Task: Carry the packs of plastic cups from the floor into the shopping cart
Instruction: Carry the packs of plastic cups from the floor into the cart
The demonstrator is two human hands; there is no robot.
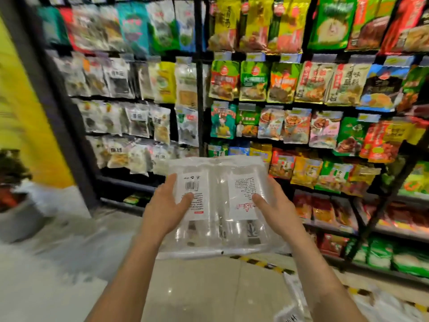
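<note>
Packs of cups held up between both hands, in front of the snack shelves.

The packs of cups (218,203) sat side by side, the left hand (166,205) on their left edge and the right hand (277,210) on their right. Behind them stood the shelves (255,89) of hanging packets, running left to right. A pot (17,205) stood on the floor (197,293) far left. More packs (297,298) lay on the floor at lower right.
</note>
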